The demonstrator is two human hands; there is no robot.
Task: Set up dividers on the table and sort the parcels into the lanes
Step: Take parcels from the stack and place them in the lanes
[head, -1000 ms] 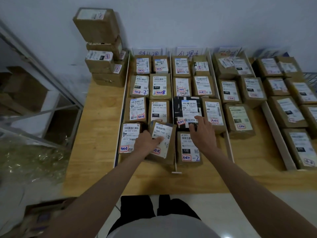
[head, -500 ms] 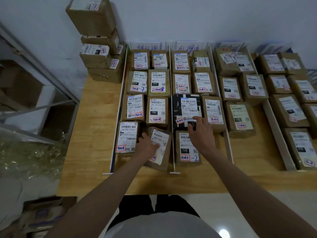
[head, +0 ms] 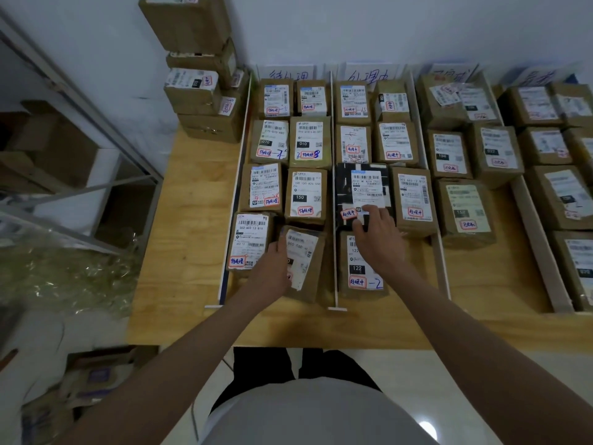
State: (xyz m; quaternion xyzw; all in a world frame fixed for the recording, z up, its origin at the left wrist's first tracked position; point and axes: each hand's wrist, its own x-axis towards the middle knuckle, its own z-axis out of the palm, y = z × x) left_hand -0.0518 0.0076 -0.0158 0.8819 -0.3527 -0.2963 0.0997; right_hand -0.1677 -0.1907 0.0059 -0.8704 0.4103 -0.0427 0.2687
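Sorting is far along, judging from the head view: the white dividers [head: 333, 187] already stand on the wooden table [head: 192, 220], and most parcels lie flat in their lanes. The step in hand looks like seating the last box of the left lane.

At centre frame the left hand [head: 272, 268] holds a tilted brown parcel [head: 305, 261], fingers curled round its left edge, at the near end of the left lane, just beside the box labelled 502 [head: 250, 242]. It sits askew, one side raised, not yet flat.

The right hand [head: 378, 236] hovers over the middle lane, fingers loosely spread, its tips touching the label on the black parcel [head: 359, 191]; whether it presses or merely rests, I cannot tell.

Next, I judge, the tilted parcel needs turning square to the divider and lowering into the gap.

Parcels are cardboard boxes, matte brown and taped, with glossy white labels and red-ringed stickers. Dividers are thin, stiff white strips. A stack of boxes [head: 199, 75] leans by the wall in the upper left, outside the lanes.
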